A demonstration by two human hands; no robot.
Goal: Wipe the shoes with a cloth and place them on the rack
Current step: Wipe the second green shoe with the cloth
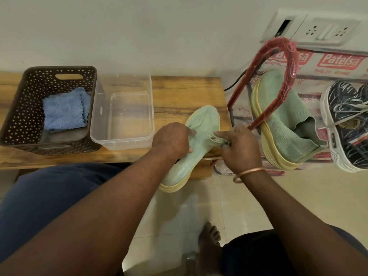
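The left hand [171, 139] covers the middle of the shoe [179, 172] at the counter's [179, 92] right end, and the right hand's [239, 148] fingertips are lost inside its collar. Right of the counter, the rack's [289, 76] red bar crosses a second shoe [282, 126], and a dark sneaker [348, 126] is cut off at the edge of view. The counter's left end runs out of view too. The small print on the rack's wrap is too blurred to read.

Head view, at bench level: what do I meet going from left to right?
Brown basket holding blue cloth → clear plastic tub → green shoe gripped by left hand and right hand → second green shoe on red rack → dark patterned sneaker.
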